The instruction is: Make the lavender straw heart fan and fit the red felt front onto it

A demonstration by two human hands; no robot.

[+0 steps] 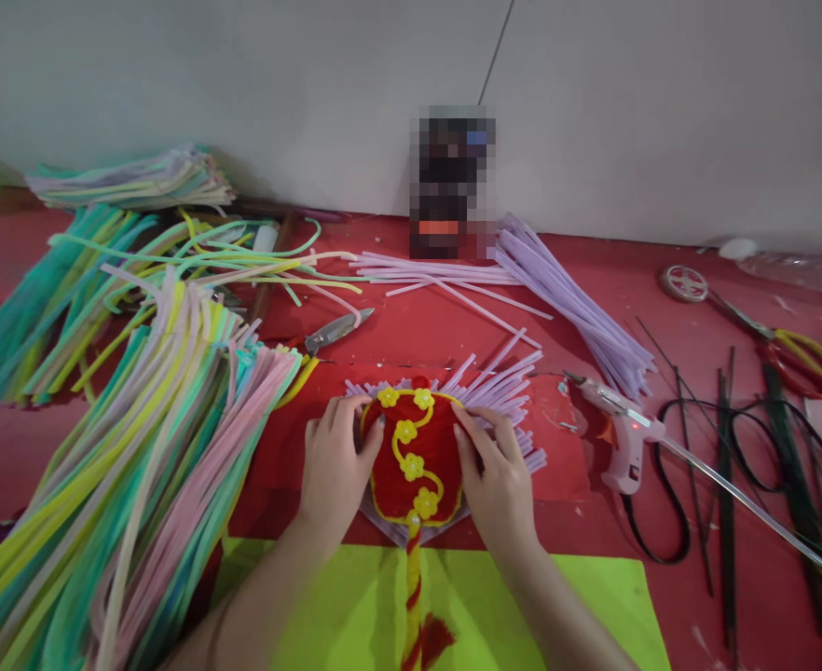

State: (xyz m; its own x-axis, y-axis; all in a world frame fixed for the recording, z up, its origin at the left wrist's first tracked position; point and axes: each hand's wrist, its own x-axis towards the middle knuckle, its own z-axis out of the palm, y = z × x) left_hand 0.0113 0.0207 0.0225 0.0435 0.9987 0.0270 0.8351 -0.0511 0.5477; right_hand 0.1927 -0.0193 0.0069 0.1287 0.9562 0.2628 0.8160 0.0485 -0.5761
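A red fan-shaped craft piece (415, 443) with yellow flowers and a yellow border lies on the red table, backed by short lilac pipe-cleaner pieces (501, 387) fanning out behind it. Its red-and-yellow twisted handle (413, 582) runs down over a lime green sheet (593, 606). My left hand (334, 466) lies flat on the piece's left edge, fingers stretched out. My right hand (499, 471) presses flat on its right edge and on the lilac pieces, fingers spread.
Large bundles of pastel pipe cleaners (138, 447) fill the left side. Small snips (334, 329) lie above the craft piece. A pink glue gun (624, 438) with its black cord sits to the right, beside long lilac pipe cleaners (579, 298), dark wires (725, 466) and yellow-handled scissors (795, 354).
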